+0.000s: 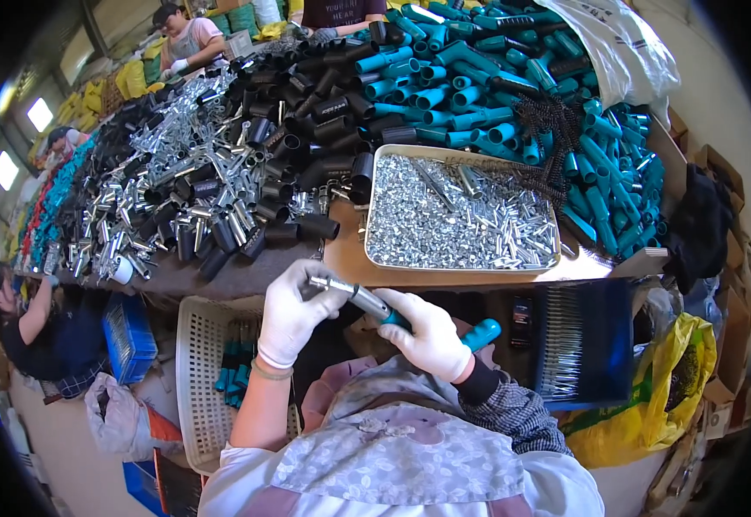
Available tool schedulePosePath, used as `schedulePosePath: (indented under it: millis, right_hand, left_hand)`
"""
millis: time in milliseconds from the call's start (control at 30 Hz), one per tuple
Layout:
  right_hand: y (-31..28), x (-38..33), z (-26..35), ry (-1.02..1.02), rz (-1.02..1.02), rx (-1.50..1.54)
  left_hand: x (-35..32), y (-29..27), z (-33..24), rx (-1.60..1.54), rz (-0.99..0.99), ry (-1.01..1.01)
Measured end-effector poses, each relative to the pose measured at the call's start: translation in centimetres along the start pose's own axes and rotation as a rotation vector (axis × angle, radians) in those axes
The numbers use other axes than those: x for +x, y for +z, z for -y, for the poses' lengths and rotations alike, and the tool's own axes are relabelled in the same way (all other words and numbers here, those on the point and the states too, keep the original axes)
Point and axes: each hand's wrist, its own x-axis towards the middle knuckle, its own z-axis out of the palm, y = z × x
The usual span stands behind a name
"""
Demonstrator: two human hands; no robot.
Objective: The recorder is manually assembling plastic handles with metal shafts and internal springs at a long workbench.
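In front of my body I hold a teal-handled tool with a silver metal tube [367,300], slanting down to the right. My left hand [294,317], in a white glove, pinches the tube's narrow upper end between thumb and fingers. My right hand [427,337], also gloved in white, is wrapped round the teal handle, whose rounded end [481,334] sticks out past it. A cream tray [463,266] full of small silver metal pins and fittings lies on the table just beyond my hands.
Black plastic sleeves [332,116], teal handles [488,77] and silver metal parts [134,189] are heaped across the table. Dark springs [548,142] lie by the tray. Below stand a white basket [199,379] and a blue bin [608,345] holding metal rods. Other people work along the table.
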Motion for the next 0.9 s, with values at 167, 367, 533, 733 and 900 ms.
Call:
schedulePosePath:
  millis: [167,367,533,733,900]
  right_hand:
    - [-0.8,-0.6,1.4,-0.066,-0.002,-0.387]
    - [-0.5,-1.7,0.2,-0.052,0.056,-0.400]
    - [-0.7,0.4,-1.8,0.407,0.386,0.267]
    - [-0.3,0.5,-1.1,-0.019,0.146,-0.213]
    - [-0.1,-0.3,-1.7,0.002,0.202,-0.196]
  left_hand:
    - [-1.3,0.4,-0.1,0.109,0.030,-0.109]
    - [-1.9,0.0,0.8,0.147,0.123,-0.258]
    - [0.2,-2.0,2.6,0.306,0.353,0.281]
    - [-0.6,-2.4,0.8,0.170,0.180,-0.094]
    - [-2.2,-2.0,2.1,0.539,0.294,0.629]
